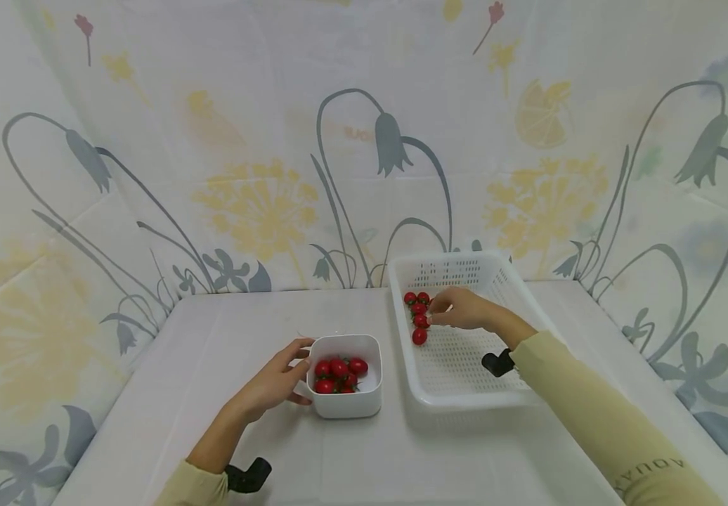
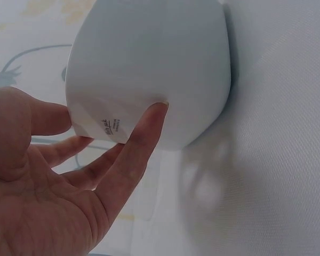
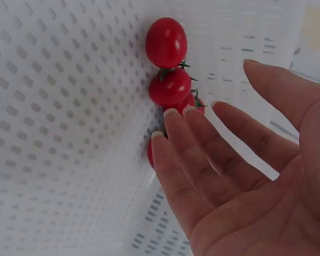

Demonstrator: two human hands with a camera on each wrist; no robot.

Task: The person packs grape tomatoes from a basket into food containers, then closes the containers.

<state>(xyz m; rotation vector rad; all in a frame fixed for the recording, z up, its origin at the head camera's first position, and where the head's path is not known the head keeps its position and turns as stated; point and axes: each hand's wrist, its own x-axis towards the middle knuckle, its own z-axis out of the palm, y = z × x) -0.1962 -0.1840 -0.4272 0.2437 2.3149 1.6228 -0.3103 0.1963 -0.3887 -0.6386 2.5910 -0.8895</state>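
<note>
My left wrist view alone shows my relaxed left hand (image 2: 53, 181) touching the labelled bowl (image 2: 149, 69); the right hand (image 1: 459, 309), fingers straight, reaches cherry tomatoes (image 1: 419, 320) on the white tabletop (image 1: 212, 351) before a floral curtain (image 1: 263, 176).

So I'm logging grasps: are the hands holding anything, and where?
Neither grips: left hand fingers rest on the bowl side; right hand touches tomatoes, open.

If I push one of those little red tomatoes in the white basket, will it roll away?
Probably yes. The cherry tomatoes look round and smooth, so a nudge likely sends one rolling across the perforated basket floor. Being small, they probably weigh little. The right hand reaches them with relaxed fingers; a hard squeeze might burst one.
</note>
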